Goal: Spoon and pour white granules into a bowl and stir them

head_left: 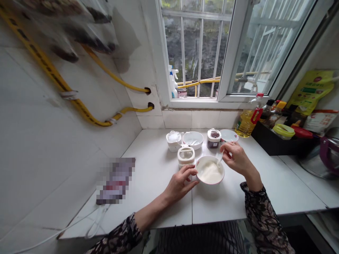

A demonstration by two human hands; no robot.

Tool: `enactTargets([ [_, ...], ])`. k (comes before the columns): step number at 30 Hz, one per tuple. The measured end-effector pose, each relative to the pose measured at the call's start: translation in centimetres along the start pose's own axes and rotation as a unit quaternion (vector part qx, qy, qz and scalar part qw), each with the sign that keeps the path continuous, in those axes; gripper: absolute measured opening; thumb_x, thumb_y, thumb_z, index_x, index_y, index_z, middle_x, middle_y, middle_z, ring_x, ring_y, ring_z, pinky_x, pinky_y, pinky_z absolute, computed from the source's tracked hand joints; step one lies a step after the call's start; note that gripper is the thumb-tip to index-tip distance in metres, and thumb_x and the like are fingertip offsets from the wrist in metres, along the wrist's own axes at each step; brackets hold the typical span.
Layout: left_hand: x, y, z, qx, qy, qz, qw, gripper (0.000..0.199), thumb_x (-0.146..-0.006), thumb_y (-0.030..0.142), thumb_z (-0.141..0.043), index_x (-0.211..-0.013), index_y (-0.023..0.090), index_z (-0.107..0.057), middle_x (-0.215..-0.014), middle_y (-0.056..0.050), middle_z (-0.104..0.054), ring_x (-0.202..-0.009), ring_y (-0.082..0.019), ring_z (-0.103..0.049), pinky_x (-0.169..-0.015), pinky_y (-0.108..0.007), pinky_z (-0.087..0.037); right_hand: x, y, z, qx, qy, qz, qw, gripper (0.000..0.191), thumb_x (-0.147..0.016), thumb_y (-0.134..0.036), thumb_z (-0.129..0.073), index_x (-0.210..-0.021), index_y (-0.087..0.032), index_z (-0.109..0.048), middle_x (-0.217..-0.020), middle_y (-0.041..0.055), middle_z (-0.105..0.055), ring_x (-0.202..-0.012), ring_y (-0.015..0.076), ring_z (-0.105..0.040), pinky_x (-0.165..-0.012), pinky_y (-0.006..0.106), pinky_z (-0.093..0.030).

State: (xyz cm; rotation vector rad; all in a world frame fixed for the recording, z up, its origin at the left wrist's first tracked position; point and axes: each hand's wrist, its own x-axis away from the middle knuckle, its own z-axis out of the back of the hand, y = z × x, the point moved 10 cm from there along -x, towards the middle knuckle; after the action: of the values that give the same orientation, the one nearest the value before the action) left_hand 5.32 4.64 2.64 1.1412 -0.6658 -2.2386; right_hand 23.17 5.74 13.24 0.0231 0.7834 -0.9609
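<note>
A white bowl (203, 182) with a pinkish rim stands on the counter, with white powder or fine grains (210, 171) inside. My left hand (181, 181) grips the bowl's left side between thumb and fingers. Pinched in my right hand (234, 157) is a small whitish spoon (219, 160), its lower end in the bowl at the right rim. Just behind the bowl is a lidded seasoning jar (185, 157). Farther back are a second white jar (174, 140), a white bowl with something clear in it (193, 140), a jar of dark contents (213, 138) and a white dish (229, 135).
An oil bottle (246, 118) and a black box (267, 141) of condiments stand at the back right. A pot (323, 155) is at the far right. On the left lies a blurred-out object (116, 181) with a white cable (79, 222). Yellow hose (79, 107) runs along the wall.
</note>
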Motion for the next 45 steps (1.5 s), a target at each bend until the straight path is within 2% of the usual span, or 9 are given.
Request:
enactTargets([
  [4, 0.1, -0.2, -0.1, -0.003, -0.004, 0.007, 1.0, 0.018, -0.092, 0.028, -0.06, -0.108, 0.02, -0.062, -0.123, -0.011, -0.061, -0.084, -0.013, -0.068, -0.067, -0.026, -0.064, 0.3, -1.1, -2.4, -0.044, -0.078, 0.003, 0.996, 0.023, -0.073, -0.002, -0.049, -0.08, -0.022, -0.057, -0.061, -0.0024, -0.053, -0.069, 0.0177, -0.052, -0.073, 0.031, -0.043],
  [7, 0.1, -0.2, -0.1, -0.002, -0.005, 0.007, 1.0, 0.018, -0.092, 0.026, -0.061, -0.109, 0.02, -0.061, -0.123, -0.011, -0.06, -0.085, -0.013, -0.068, -0.068, -0.026, -0.064, 0.3, -1.4, -2.9, -0.067, -0.078, 0.0, 0.995, 0.023, -0.074, -0.002, -0.049, -0.083, -0.021, -0.059, -0.064, -0.0014, -0.055, -0.071, 0.0175, -0.051, -0.07, 0.03, -0.043],
  [16, 0.0, 0.1, -0.1, 0.006, -0.006, -0.002, 1.0, 0.018, -0.091, 0.022, -0.061, -0.109, 0.022, -0.06, -0.116, -0.008, -0.062, -0.087, -0.014, -0.069, -0.067, -0.024, -0.063, 0.6, 1.8, -4.9, -0.163, -0.113, -0.134, 0.971, 0.013, -0.084, -0.018, -0.054, -0.08, -0.018, -0.066, -0.066, -0.0005, -0.062, -0.064, 0.0137, -0.054, -0.059, 0.025, -0.039],
  [22, -0.1, 0.0, -0.1, -0.002, -0.003, 0.003, 1.0, 0.016, -0.092, 0.026, -0.061, -0.107, 0.021, -0.06, -0.118, -0.009, -0.061, -0.086, -0.014, -0.07, -0.066, -0.025, -0.063, 0.5, 2.8, -4.3, -0.183, -0.09, -0.149, 0.968, 0.018, -0.087, -0.026, -0.054, -0.08, -0.018, -0.069, -0.066, 0.0003, -0.064, -0.062, 0.0147, -0.057, -0.059, 0.027, -0.042],
  [30, -0.1, 0.0, -0.1, -0.023, 0.005, 0.001, 1.0, 0.015, -0.092, 0.03, -0.063, -0.104, 0.022, -0.06, -0.12, -0.009, -0.062, -0.083, -0.014, -0.069, -0.065, -0.025, -0.063, 0.1, 2.5, -1.8, -0.12, 0.025, -0.09, 0.988, 0.016, -0.089, -0.023, -0.055, -0.083, -0.019, -0.07, -0.075, 0.0041, -0.064, -0.072, 0.019, -0.059, -0.07, 0.032, -0.047],
  [35, -0.1, -0.1, -0.1, -0.044, 0.011, 0.001, 0.999, 0.017, -0.091, 0.032, -0.064, -0.104, 0.022, -0.06, -0.12, -0.008, -0.063, -0.08, -0.013, -0.068, -0.064, -0.025, -0.062, 0.1, 2.1, -3.1, -0.12, -0.006, -0.092, 0.988, 0.017, -0.087, -0.02, -0.055, -0.075, -0.02, -0.068, -0.068, 0.0024, -0.065, -0.071, 0.0187, -0.059, -0.074, 0.033, -0.045],
  [38, 0.0, -0.2, 0.0, -0.051, 0.011, 0.001, 0.999, 0.018, -0.091, 0.034, -0.065, -0.103, 0.022, -0.061, -0.12, -0.008, -0.063, -0.076, -0.012, -0.068, -0.063, -0.025, -0.062, 0.3, 3.4, -3.7, -0.164, -0.01, -0.146, 0.976, 0.018, -0.085, -0.023, -0.054, -0.071, -0.02, -0.066, -0.057, -0.0008, -0.06, -0.063, 0.0172, -0.057, -0.07, 0.032, -0.043],
  [42, -0.1, -0.2, -0.1, -0.052, 0.007, 0.002, 0.999, 0.018, -0.091, 0.034, -0.064, -0.104, 0.022, -0.061, -0.12, -0.008, -0.063, -0.077, -0.012, -0.068, -0.063, -0.025, -0.062, 1.0, 6.2, -4.0, -0.274, 0.024, -0.247, 0.929, 0.019, -0.079, -0.032, -0.056, -0.07, -0.018, -0.065, -0.054, -0.0016, -0.058, -0.053, 0.0151, -0.053, -0.059, 0.029, -0.041],
  [45, -0.1, -0.1, -0.1, -0.049, 0.004, 0.002, 0.999, 0.018, -0.091, 0.034, -0.064, -0.105, 0.022, -0.061, -0.121, -0.009, -0.063, -0.081, -0.013, -0.068, -0.064, -0.026, -0.062, 1.1, 7.3, -4.1, -0.327, 0.044, -0.269, 0.905, 0.019, -0.073, -0.035, -0.059, -0.067, -0.018, -0.066, -0.052, -0.0018, -0.057, -0.051, 0.0141, -0.051, -0.057, 0.029, -0.04],
])
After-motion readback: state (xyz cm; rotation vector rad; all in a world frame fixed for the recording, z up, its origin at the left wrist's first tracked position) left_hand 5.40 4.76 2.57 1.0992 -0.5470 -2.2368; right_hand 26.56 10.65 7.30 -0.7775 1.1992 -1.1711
